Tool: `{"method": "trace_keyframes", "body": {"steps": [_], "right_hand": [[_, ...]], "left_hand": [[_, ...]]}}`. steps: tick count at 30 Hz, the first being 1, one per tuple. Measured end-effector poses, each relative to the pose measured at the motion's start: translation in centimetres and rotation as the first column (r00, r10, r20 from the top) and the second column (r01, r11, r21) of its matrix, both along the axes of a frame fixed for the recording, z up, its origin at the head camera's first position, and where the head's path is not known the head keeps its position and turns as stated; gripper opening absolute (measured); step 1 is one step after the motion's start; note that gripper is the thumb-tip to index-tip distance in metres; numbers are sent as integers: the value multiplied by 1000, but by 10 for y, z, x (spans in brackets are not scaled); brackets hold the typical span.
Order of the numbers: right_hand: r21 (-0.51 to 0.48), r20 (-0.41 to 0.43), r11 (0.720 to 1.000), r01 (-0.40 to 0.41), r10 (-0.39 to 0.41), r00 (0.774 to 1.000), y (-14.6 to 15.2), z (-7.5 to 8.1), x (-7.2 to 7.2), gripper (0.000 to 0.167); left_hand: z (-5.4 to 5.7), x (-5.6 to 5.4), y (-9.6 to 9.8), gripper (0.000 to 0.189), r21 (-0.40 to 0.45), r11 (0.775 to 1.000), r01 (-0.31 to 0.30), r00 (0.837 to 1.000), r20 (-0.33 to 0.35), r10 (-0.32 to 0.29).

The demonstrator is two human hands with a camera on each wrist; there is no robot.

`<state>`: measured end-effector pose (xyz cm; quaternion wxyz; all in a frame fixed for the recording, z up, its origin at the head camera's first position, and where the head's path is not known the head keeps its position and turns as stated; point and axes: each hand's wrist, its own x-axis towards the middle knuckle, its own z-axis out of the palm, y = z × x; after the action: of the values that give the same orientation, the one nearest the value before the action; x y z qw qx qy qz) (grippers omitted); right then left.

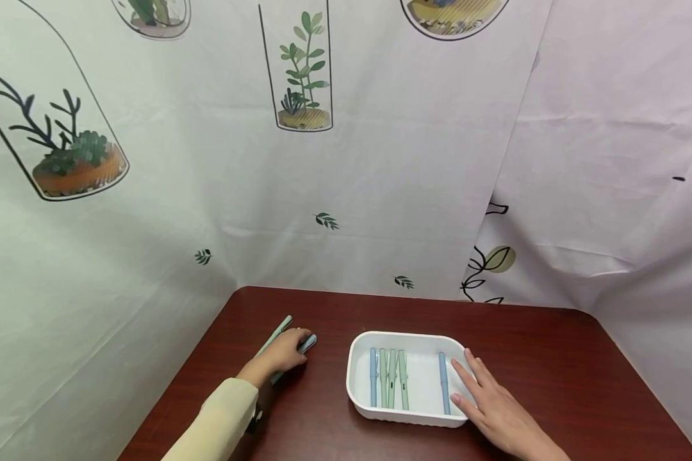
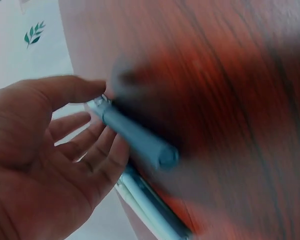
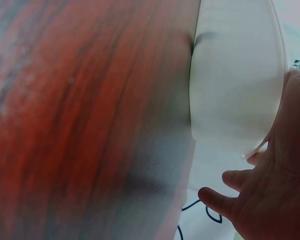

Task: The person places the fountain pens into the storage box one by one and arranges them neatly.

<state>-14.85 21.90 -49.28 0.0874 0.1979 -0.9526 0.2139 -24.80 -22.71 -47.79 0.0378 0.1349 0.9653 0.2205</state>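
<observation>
At the table's left side my left hand (image 1: 282, 352) pinches a blue pen (image 2: 140, 137) between thumb and fingers. Beside that hand lies a light green pen (image 1: 275, 334), and in the left wrist view a light blue pen (image 2: 152, 205) shows below the fingers. A white tray (image 1: 427, 419) stands right of the middle, with my right hand (image 1: 498, 410) at its right rim, fingers straight and spread. Inside the tray, a blue pen (image 1: 373, 378) lies next to several green pens (image 1: 392, 379) on the left; another blue pen (image 1: 444, 384) lies apart on the right.
The dark red-brown wooden table (image 1: 530, 346) reaches to a white curtain (image 1: 369, 179) printed with plants, which hangs behind it and along both sides. The tray's smooth outer wall (image 3: 237, 75) fills the upper right of the right wrist view.
</observation>
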Motion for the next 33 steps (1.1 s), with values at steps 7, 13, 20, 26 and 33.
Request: {"method": "trace_keyframes", "body": {"steps": [7,13,20,26,33], "right_hand": [[0,0,1000,7,-7,1000,-1,2,1,64],[4,24,1000,13,-13,1000,-1,3,1,65],[4,29,1000,10,-10,1000,-1,3,1,64],[7,16,1000,6,-6,1000,0,4,0,63],[7,34,1000,8,-8,999,0,1,-1,64]], "left_hand": [[0,0,-8,60,11,999,-47,996,71,46],[-3,-2,-6,56,-8,997,-78,993,88,78],[-2,4,-4,58,155,974,-164,966,227,126],[1,6,-3,45,323,919,-225,950,281,133],[2,13,-1,31,550,783,-290,924,373,81]]}}
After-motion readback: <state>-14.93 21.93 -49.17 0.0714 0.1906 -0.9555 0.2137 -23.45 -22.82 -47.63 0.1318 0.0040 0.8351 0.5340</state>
